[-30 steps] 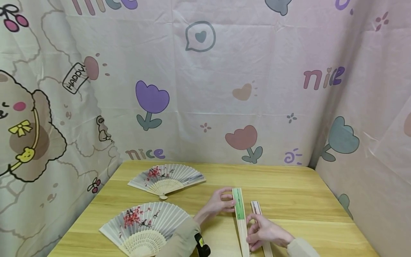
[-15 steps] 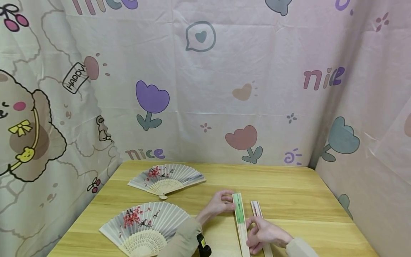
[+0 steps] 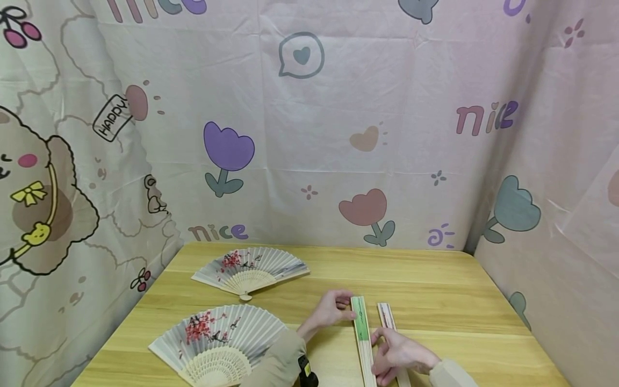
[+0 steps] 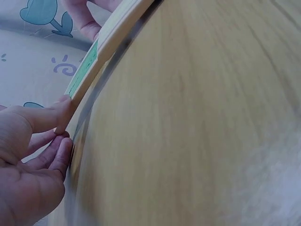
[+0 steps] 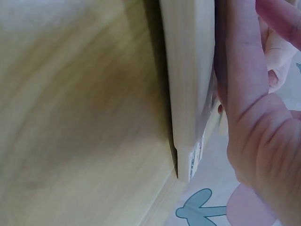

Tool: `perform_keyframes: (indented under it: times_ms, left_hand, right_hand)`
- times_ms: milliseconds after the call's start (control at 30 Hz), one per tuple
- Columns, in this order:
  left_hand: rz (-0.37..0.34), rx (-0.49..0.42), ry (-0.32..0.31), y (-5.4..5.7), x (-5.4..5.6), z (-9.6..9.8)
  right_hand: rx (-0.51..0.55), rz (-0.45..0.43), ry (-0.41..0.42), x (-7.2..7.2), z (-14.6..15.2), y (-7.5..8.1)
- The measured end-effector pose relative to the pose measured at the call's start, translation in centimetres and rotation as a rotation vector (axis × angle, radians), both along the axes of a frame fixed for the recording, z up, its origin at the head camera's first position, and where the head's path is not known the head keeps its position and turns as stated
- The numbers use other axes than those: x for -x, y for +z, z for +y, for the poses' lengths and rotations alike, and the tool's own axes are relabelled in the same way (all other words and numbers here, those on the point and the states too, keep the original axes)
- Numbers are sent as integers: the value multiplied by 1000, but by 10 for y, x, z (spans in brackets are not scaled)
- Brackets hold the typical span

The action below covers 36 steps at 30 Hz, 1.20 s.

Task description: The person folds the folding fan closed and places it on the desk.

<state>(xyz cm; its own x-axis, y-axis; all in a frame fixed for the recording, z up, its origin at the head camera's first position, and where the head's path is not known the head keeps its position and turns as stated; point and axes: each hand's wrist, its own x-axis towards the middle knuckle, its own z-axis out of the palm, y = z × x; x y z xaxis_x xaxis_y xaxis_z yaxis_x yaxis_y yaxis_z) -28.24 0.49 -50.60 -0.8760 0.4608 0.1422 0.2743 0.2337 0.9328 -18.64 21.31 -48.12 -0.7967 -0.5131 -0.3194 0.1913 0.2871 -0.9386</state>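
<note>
A folded hand fan with a green paper end (image 3: 361, 322) lies lengthwise between my hands. My left hand (image 3: 331, 310) pinches its far end, the thumb along the near side in the left wrist view, where the green paper (image 4: 83, 70) shows. Lower down, my right hand (image 3: 403, 352) holds the fan's right edge with bent fingers; part of the grip is hidden. A second folded fan with a pale patterned end (image 3: 385, 314) lies just right of it, partly under my right hand. Its wooden side (image 5: 186, 84) stands close beside the fingers in the right wrist view.
Two spread fans with red blossoms lie at left, one farther back (image 3: 251, 271) and one nearer (image 3: 220, 344), the nearer partly behind my left sleeve (image 3: 280, 357). All rest on a wooden table (image 3: 435, 290). A printed cloth (image 3: 309, 129) hangs behind and at the sides.
The green folded fan's far end has shifted down the head view, toward me, with my left hand following. My right hand stays almost in place. The other fans have not moved.
</note>
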Motion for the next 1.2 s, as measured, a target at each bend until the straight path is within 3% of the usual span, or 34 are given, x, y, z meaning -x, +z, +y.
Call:
perform_keyframes:
  times_ms: [500,800,1200]
  left_hand:
    - [-34,-16,9,-1,-3,1]
    - [-85,-108,-38,2,-5,-7]
    - [-107,-163,-97,9,4,-29]
  right_hand:
    - [-68,19,-34,0,1,1]
    - [-109,57,-52,0,1,5]
    - [-97,179,-70,6,-6,16]
